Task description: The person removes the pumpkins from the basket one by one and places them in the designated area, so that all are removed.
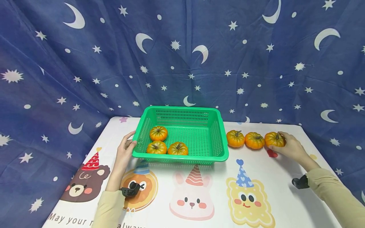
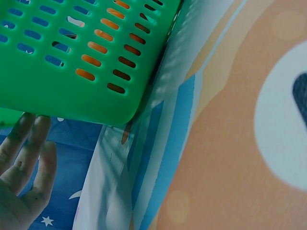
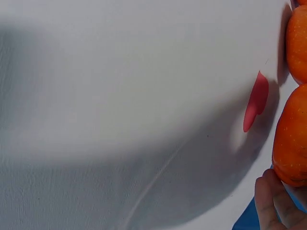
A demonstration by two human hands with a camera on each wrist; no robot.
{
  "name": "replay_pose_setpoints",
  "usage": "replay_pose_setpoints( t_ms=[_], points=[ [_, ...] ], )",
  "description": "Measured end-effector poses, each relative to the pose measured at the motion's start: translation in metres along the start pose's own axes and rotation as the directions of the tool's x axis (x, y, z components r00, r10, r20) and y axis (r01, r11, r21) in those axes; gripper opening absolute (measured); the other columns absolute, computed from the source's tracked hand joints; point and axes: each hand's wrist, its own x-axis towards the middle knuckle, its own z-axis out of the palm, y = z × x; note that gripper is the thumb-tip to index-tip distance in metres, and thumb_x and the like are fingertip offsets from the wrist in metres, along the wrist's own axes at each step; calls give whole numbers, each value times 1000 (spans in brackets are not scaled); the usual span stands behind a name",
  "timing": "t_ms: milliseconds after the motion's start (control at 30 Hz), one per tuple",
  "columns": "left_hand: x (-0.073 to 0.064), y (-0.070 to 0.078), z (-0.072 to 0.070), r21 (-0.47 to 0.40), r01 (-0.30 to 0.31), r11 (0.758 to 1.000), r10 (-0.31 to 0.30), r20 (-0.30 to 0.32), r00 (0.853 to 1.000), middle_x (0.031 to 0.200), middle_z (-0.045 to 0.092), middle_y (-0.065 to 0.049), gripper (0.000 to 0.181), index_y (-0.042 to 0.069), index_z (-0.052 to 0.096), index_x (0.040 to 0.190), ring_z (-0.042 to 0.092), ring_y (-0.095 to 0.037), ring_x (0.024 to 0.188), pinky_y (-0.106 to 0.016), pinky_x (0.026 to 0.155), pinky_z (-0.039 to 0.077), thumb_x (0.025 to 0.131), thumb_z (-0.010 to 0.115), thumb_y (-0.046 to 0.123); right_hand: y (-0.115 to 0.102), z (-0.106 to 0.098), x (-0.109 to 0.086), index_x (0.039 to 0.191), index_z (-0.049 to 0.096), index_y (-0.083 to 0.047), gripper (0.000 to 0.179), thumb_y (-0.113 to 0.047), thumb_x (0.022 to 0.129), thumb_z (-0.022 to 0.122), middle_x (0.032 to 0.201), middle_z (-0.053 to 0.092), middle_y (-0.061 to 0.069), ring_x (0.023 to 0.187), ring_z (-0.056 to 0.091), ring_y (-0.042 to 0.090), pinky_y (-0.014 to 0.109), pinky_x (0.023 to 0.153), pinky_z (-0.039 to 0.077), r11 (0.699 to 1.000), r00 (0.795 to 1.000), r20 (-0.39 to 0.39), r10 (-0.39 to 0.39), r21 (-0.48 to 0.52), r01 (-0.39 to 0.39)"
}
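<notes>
A green plastic basket [image 1: 182,158] stands on the table, with three small orange pumpkins [image 1: 158,133] in its left part. My left hand [image 1: 124,152] is at the basket's left side. In the left wrist view its fingers [image 2: 42,132] are extended, tips right at the basket's rim [image 2: 72,112]. To the right of the basket, three more pumpkins sit in a row. My right hand [image 1: 291,148] grips the rightmost pumpkin [image 1: 274,139], thumb at its front and fingers at its right side. In the right wrist view, fingertips meet the lower end of this pumpkin [image 3: 293,139].
Left of the held pumpkin sit a middle pumpkin [image 1: 254,140] and another pumpkin [image 1: 235,139] close to the basket's right wall. A white tablecloth [image 1: 222,190] with cartoon prints covers the table. Behind hangs a blue curtain [image 1: 182,79] with moons and stars.
</notes>
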Motion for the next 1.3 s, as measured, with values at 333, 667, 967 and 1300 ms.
replay_pose_setpoints(
  t_ms=[333, 667, 967, 1300],
  points=[
    [0, -1, 1, -16, 7, 1000, -7, -6, 1000, 116, 60, -14, 43, 22, 44, 143, 57, 3, 89, -15, 82, 43, 100, 49, 21, 4, 4, 2, 141, 27, 11, 93, -47, 82, 69, 131, 35, 43, 113, 40, 57, 70, 93, 36, 1000, 999, 30, 24, -8, -24],
    [2, -1, 1, -23, -3, 1000, 3, 1, 1000, 108, 63, -6, 44, 20, 43, 145, 59, 2, 86, -15, 80, 44, 101, 48, 21, 8, 9, 2, 140, 28, 12, 92, -46, 82, 70, 128, 37, 44, 110, 43, 56, 69, 91, 37, 999, 999, 27, 30, -13, -30],
    [2, -2, 1, -21, 3, 1000, -3, 4, 1000, 115, 61, -14, 45, 20, 41, 145, 59, 0, 87, -15, 81, 44, 101, 47, 21, 7, 7, 2, 140, 27, 12, 91, -45, 83, 69, 130, 35, 44, 113, 41, 58, 70, 92, 36, 999, 999, 29, 28, -24, -27],
    [0, -7, -2, -61, -94, 994, 95, 9, 995, 99, 64, 6, 47, 20, 43, 144, 62, 0, 83, -14, 76, 45, 99, 50, 32, 9, 10, 3, 142, 21, 14, 93, -43, 85, 67, 133, 30, 45, 118, 36, 59, 71, 97, 32, 999, 998, 49, 34, -16, -33]
  ],
)
